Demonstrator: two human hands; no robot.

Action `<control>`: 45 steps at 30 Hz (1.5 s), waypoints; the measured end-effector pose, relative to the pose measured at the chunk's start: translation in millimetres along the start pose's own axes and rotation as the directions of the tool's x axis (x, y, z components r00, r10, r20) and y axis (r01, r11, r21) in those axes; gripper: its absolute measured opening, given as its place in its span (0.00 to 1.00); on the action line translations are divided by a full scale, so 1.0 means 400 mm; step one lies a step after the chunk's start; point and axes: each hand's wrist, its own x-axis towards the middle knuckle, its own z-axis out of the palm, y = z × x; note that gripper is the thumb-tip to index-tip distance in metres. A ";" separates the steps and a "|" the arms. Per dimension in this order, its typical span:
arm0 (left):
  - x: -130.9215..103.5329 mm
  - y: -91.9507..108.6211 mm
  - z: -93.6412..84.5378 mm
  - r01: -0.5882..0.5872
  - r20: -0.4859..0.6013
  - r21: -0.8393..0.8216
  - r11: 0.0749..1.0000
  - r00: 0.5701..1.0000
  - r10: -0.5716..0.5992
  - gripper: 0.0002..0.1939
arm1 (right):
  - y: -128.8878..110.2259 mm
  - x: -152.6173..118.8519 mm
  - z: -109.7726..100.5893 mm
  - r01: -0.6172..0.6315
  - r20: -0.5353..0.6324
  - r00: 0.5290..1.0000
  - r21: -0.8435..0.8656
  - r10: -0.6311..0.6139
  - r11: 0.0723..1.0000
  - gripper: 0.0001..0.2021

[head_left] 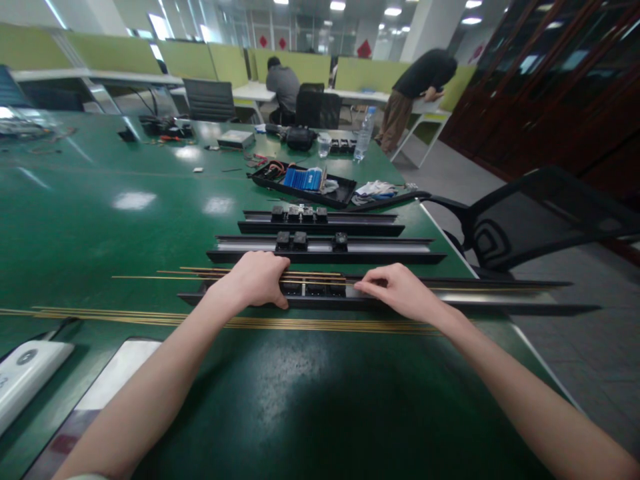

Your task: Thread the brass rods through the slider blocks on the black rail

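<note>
A long black channel rail [530,308] lies crosswise before me, its right end reaching past the table edge. Small black blocks [316,289] sit inside it between my hands. My left hand [253,277] is closed over the rail left of these blocks, thumb at the front wall and fingertips toward the far one. Thin brass rods [145,277] run along the rail and pass under that hand. With thumb and forefinger together, my right hand [397,290] pinches the right end of a brass rod above the channel. The exact contact at the fingertips is small.
More brass rods [320,325] lie in front of the rail. Behind it are two shorter black rails [400,257] with blocks. Farther back are a black tray [345,192], gloves [374,191] and a water bottle [365,135]. A mesh chair [545,220] stands right; two people are beyond.
</note>
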 end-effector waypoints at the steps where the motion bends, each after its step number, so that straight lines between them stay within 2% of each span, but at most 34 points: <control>1: 0.000 0.000 0.000 -0.004 -0.002 0.000 1.000 1.000 0.004 0.30 | 0.001 -0.001 -0.001 0.000 0.003 1.000 0.000 0.000 1.000 0.20; 18: 0.001 -0.002 0.004 -0.009 -0.009 -0.005 1.000 1.000 0.009 0.31 | 0.055 -0.041 -0.040 -0.062 -0.022 0.998 -0.006 0.062 0.998 0.22; 35: 0.001 -0.004 0.007 -0.014 -0.025 0.001 1.000 1.000 0.014 0.30 | 0.120 -0.115 -0.106 -0.158 -0.045 0.986 0.044 0.160 0.987 0.17; 45: 0.000 0.007 0.005 0.009 -0.014 0.019 1.000 1.000 -0.009 0.29 | 0.163 -0.158 -0.131 -0.166 -0.124 0.978 -0.003 0.165 0.986 0.16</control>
